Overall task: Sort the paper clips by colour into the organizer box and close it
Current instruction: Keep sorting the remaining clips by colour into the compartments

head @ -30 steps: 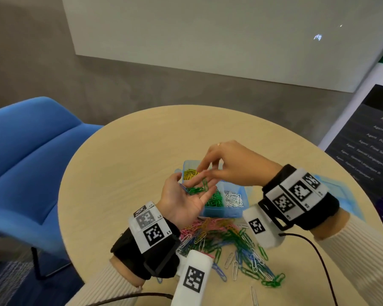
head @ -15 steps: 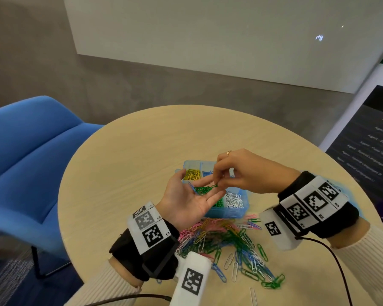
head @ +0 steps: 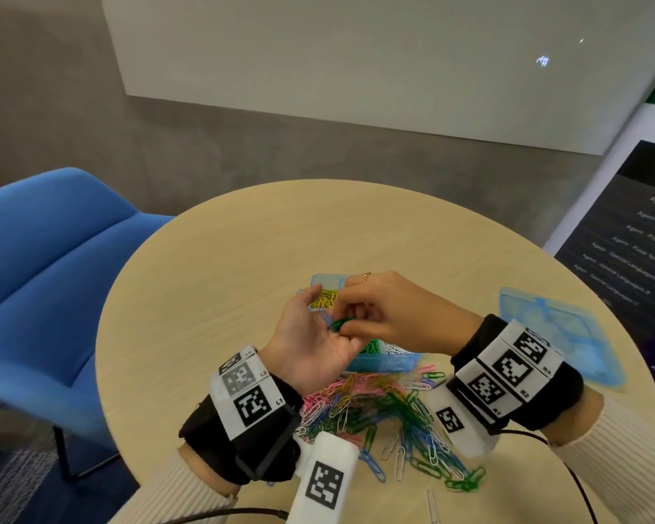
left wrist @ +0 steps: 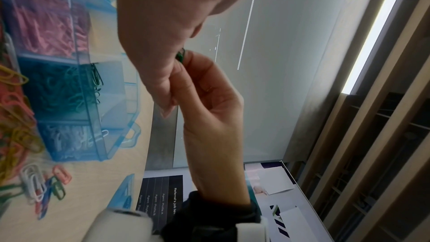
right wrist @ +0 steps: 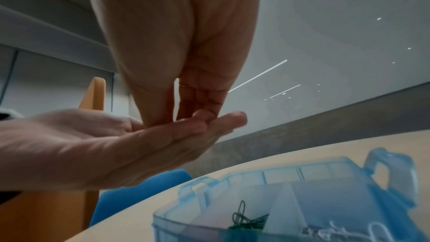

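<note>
Sorting is partly done: organizer box (head: 379,363) holds some clips, pile (head: 386,421) beside it remains, lid (head: 556,334) off; right hand (head: 394,315) pinches green clips (head: 339,324) from flat, open-palmed left hand (head: 311,346).

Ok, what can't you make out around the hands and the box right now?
- Head view: right hand covers the organizer box middle; what lies there is hidden.
- Left wrist view: only a green clip tip shows between fingers; count unclear.
- Right wrist view: left hand hides its palm's clips; box blurred.
</note>
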Demonstrator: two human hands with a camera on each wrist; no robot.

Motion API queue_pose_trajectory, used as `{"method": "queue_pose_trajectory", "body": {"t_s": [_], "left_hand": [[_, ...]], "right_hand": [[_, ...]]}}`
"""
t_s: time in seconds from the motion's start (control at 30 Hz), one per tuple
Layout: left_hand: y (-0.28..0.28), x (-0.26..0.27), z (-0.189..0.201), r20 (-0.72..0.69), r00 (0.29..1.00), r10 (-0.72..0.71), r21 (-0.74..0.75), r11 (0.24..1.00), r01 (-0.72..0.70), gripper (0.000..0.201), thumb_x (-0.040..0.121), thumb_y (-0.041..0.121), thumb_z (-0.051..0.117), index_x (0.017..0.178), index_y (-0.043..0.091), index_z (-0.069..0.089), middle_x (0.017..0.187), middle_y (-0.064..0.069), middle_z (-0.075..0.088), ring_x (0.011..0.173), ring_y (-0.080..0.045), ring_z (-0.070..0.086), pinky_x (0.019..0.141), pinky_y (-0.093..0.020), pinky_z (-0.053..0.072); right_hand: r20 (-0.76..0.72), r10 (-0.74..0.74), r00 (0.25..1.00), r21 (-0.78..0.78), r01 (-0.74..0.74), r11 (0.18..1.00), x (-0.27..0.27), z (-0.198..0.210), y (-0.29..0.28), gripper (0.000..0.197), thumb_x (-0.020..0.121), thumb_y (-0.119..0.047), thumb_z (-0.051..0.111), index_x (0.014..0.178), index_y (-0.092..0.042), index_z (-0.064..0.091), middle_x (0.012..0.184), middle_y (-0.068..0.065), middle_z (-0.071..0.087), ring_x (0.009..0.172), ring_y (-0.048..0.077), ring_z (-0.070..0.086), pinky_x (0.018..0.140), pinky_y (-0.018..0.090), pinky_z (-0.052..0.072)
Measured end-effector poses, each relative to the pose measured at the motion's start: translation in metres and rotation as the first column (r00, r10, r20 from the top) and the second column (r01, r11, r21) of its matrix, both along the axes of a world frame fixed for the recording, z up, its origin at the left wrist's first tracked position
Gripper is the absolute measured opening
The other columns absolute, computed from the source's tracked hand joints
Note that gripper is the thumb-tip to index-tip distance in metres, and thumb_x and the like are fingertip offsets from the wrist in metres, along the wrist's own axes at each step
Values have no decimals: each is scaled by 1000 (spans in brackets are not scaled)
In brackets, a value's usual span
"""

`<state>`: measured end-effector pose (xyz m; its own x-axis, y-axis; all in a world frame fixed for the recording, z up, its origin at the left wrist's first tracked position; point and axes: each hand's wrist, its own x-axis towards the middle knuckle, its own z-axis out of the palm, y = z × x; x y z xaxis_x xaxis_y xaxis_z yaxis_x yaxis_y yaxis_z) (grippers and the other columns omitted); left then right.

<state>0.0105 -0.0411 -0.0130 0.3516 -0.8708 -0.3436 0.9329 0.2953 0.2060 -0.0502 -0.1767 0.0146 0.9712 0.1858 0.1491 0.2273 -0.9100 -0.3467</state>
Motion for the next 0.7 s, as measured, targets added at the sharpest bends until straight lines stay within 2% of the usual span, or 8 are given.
{"method": "queue_pose_trajectory", "body": {"t_s": [0.07, 0.1, 0.13, 0.2, 0.27, 0.4, 0.5, 0.7], "left_hand": [[0, -2, 2, -9, 1000, -8, -18, 1000, 8, 46, 100, 37, 40, 99, -6, 57, 78, -16, 60, 61, -26, 64, 46, -31, 53], [0, -2, 3, 5, 1000, -14, -19, 1000, 14, 46, 100, 36, 39, 98, -6, 57, 81, -18, 62, 68, -27, 65, 52, -35, 58], [0, -1, 2, 30, 999, -16, -1, 1000, 16, 46, 100, 34, 39, 100, -7, 58, 89, -20, 64, 82, -28, 66, 65, -38, 61], [1, 3, -1, 86, 996, 13, 73, 997, -19, 48, 102, 31, 36, 109, -12, 56, 112, -26, 64, 111, -33, 61, 96, -42, 52], [3, 7, -1, 138, 987, 85, 151, 983, -106, 49, 104, 30, 31, 119, -10, 54, 123, -26, 60, 121, -36, 55, 107, -43, 40], [7, 16, -1, 154, 965, 210, 208, 948, -240, 54, 106, 37, 22, 135, -3, 44, 127, -21, 61, 123, -35, 54, 114, -42, 32], [8, 19, -1, 162, 971, 175, 209, 956, -207, 62, 105, 44, 19, 136, -4, 42, 129, -21, 60, 125, -34, 53, 114, -42, 31], [2, 1, 2, 185, 978, 97, 109, 987, -118, 66, 101, 52, 27, 122, -5, 55, 108, -12, 61, 107, -20, 58, 101, -28, 43]], "right_hand": [[-1, -19, 1000, -15, 19, 1000, 0, 1, -2, 10, 87, -18, 69, 94, -10, 69, 85, 2, 63, 77, 14, 55, 70, 23, 42], [7, -24, 1000, -32, 24, 999, -1, 2, -3, 11, 87, -18, 69, 94, -10, 69, 84, 1, 63, 76, 13, 54, 69, 20, 40], [18, -34, 999, -48, 34, 998, -1, 3, -4, 10, 88, -18, 69, 94, -10, 69, 83, -1, 62, 75, 12, 53, 67, 17, 38], [56, -100, 993, -49, 103, 994, -1, 6, -9, 9, 90, -17, 67, 94, -9, 68, 80, -5, 58, 72, 10, 50, 64, 12, 35], [83, -202, 976, -14, 203, 979, -2, 8, -15, 10, 92, -18, 66, 93, -9, 68, 75, -6, 56, 66, 6, 49, 61, 12, 36], [-44, -263, 964, 22, 265, 964, -4, 1, -16, 22, 90, -31, 68, 95, -11, 73, 78, -4, 66, 66, 2, 54, 61, 10, 40], [41, -237, 971, 76, 233, 969, -4, -3, -11, 29, 89, -38, 68, 103, -13, 72, 89, -2, 69, 76, 6, 59, 64, 8, 41], [124, -100, 987, 207, 73, 976, 5, -14, 20, 14, 88, -21, 71, 94, -9, 68, 80, 1, 68, 70, 9, 59, 62, 13, 43]]}}
